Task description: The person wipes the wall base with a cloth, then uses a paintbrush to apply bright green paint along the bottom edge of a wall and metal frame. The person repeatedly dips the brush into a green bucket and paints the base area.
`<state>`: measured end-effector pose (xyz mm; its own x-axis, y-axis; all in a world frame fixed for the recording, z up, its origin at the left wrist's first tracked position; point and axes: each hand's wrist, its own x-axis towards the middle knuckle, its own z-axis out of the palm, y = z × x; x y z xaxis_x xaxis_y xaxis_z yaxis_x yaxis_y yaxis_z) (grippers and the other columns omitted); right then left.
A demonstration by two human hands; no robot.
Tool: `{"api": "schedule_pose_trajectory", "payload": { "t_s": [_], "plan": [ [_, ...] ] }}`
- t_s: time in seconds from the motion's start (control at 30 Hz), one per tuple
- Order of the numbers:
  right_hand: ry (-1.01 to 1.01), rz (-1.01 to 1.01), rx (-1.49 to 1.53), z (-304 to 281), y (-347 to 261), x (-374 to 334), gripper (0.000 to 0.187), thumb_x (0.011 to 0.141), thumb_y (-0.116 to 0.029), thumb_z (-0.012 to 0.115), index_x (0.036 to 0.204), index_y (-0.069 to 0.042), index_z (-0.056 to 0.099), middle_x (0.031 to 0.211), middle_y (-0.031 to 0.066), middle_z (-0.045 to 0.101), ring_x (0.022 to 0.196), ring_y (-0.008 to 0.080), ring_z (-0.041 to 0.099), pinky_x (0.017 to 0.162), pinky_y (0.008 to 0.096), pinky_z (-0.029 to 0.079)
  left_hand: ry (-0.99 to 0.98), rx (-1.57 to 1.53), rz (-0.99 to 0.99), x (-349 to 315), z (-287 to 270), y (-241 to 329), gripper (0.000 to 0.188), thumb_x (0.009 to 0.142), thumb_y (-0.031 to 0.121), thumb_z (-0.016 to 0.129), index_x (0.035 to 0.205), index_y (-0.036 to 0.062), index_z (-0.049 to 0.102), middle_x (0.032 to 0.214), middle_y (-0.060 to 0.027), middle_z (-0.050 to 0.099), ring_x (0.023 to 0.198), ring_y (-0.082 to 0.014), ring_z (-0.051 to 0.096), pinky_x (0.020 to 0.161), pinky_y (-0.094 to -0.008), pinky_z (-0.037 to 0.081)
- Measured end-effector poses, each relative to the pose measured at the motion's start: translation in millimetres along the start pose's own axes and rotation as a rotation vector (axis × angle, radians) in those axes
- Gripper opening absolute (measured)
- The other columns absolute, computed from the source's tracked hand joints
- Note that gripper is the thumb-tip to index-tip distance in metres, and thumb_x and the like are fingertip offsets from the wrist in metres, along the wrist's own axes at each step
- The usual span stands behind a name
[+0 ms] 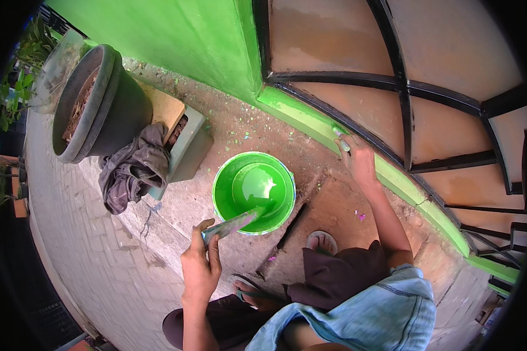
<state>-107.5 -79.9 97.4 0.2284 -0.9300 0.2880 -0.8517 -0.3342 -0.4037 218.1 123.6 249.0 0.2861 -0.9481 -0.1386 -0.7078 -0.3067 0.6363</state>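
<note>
Left hand (200,272) grips stirring stick (234,222) dipped in green paint bucket (253,192) at 12 o'clock; right hand (357,161) clasps small brush (341,139) at green ledge (310,126). Stick levering rim risks tipping bucket, spilling paint.

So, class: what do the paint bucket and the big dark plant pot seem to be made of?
Paint bucket: probably plastic, with thin walls and a glossy coat of wet green paint inside. Plant pot: probably moulded plastic, dark, matt, with a thick rolled rim, though clay cannot be ruled out.

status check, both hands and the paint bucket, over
Left hand shut on paintbrush, bristles in green paint bucket. Right hand shut on small tool at green ledge. Nothing in the way.
</note>
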Motion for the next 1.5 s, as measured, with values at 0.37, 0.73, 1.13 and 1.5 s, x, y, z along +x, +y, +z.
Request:
{"api": "schedule_pose_trajectory", "payload": {
  "t_s": [0.37,0.73,1.13,1.5],
  "plan": [
    [-0.013,-0.070,0.171,11,-26,19,0.028,0.085,-0.008,0.070,0.113,-0.005,0.067,0.088,0.0178,0.062,0.072,0.0374,0.064,0.063,0.0444,0.053,-0.007,-0.029,0.044,1,1,-1,0.030,0.096,0.004,0.058,0.126,0.0063,0.055,0.089,-0.0249,0.067,0.076,-0.0405,0.069,0.064,-0.0422,0.053],
    [0.030,-0.157,0.193,18,-21,17,0.032,0.081,-0.002,0.071,0.113,-0.005,0.066,0.088,0.0170,0.061,0.074,0.0370,0.063,0.063,0.0441,0.052,-0.007,0.014,0.000,0,-1,4,0.025,0.101,0.011,0.055,0.125,0.0048,0.056,0.089,-0.0225,0.068,0.073,-0.0348,0.069,0.067,-0.0392,0.053],
    [0.026,-0.183,0.299,31,-27,30,0.035,0.081,0.002,0.070,0.114,-0.005,0.066,0.086,0.0172,0.060,0.071,0.0367,0.061,0.062,0.0431,0.049,-0.001,0.005,-0.023,1,-1,6,0.025,0.100,0.012,0.055,0.124,0.0052,0.056,0.085,-0.0212,0.068,0.073,-0.0360,0.069,0.066,-0.0396,0.052],
    [0.112,-0.178,0.437,47,-38,45,0.036,0.080,0.000,0.070,0.116,-0.004,0.066,0.087,0.0169,0.061,0.074,0.0367,0.063,0.065,0.0433,0.050,0.023,-0.011,0.059,2,1,-4,0.032,0.095,0.003,0.058,0.126,0.0080,0.054,0.081,-0.0244,0.066,0.070,-0.0389,0.069,0.061,-0.0417,0.052]
  ]
}}
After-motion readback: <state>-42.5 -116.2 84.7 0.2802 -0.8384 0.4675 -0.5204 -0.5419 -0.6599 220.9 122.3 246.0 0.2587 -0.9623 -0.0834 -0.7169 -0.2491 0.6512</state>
